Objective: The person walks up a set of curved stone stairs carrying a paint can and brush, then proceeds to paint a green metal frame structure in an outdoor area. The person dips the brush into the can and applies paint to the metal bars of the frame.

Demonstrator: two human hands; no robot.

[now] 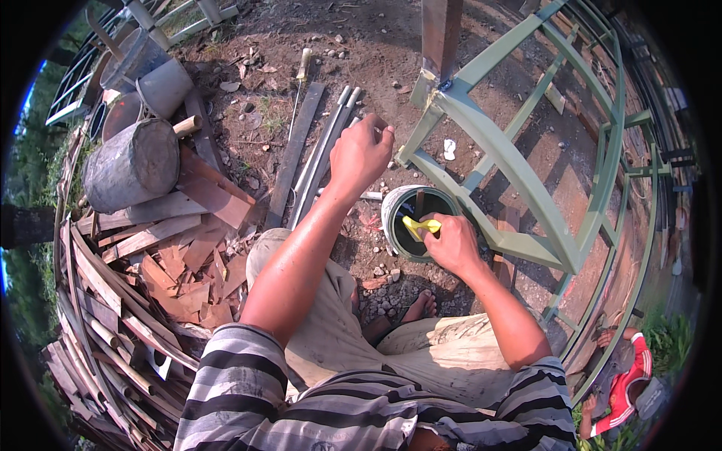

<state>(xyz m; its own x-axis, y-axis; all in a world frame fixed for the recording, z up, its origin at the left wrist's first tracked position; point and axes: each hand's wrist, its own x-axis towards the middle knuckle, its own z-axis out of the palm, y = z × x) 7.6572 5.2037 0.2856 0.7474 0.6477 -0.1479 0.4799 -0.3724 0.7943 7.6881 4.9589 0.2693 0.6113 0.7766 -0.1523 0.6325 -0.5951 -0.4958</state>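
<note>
Gritty, stone-flecked soil point(376, 60) around a round bucket

The right hand point(453, 246) clamps its fingers on a yellow-handled brush point(421, 227) inside the pale-rimmed bucket point(389, 207), dark green within. The left hand point(362, 149) hangs raised, fingers curled; whether their tips meet cannot be told. Farther right stands a smooth green frame point(492, 128); far left, 1 scuffed grey drum point(139, 165).

Left fingers point(372, 122) raised, loosely curled, right fingers point(429, 237) lower, pinched together
</note>
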